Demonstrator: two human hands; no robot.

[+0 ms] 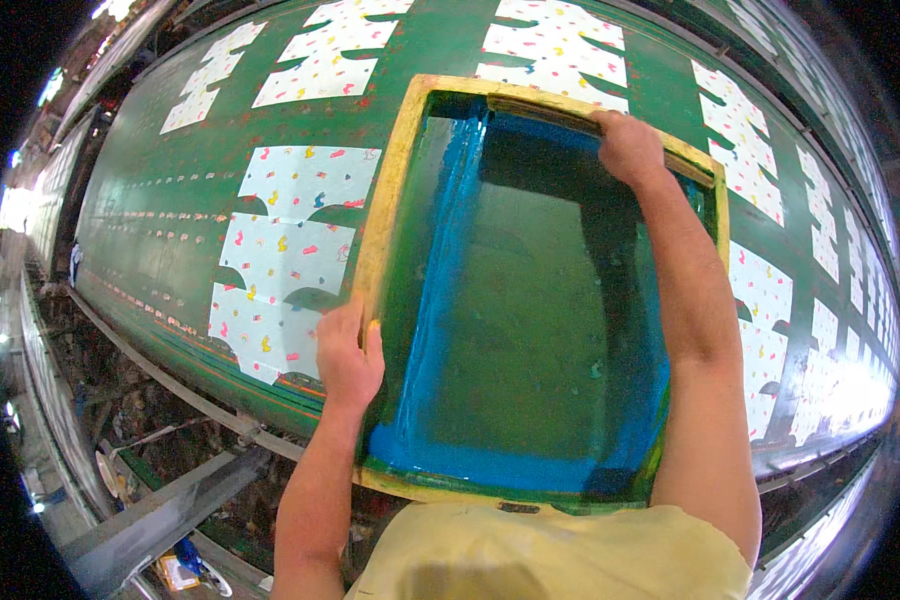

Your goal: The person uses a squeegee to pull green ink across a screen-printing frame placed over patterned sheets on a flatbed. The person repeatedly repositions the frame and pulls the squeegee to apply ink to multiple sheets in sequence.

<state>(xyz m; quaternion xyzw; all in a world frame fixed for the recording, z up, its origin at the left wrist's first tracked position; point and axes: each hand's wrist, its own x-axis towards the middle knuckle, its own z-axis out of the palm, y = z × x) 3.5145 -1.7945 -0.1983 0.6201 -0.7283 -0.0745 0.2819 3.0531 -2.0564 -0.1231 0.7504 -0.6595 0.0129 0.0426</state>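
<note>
A wooden-framed printing screen (395, 190) is held in front of my body, tilted over the green table. Blue ink is smeared along the edges of its dark mesh (530, 300). My left hand (350, 355) is closed round the left side of the frame, low down. Reaching across the mesh, my right hand (630, 150) grips the far side of the frame. A wooden strip, perhaps a squeegee (540, 108), lies along that far side; whether my right fingers also hold it I cannot tell. The near edge of the frame is close to my yellow shirt.
White cut fabric pieces (290, 250) with small coloured prints lie in rows on the long green table (170, 190). More pieces (760, 310) lie to the right. A metal rail and beam (170, 510) run along the near left side, below the table edge.
</note>
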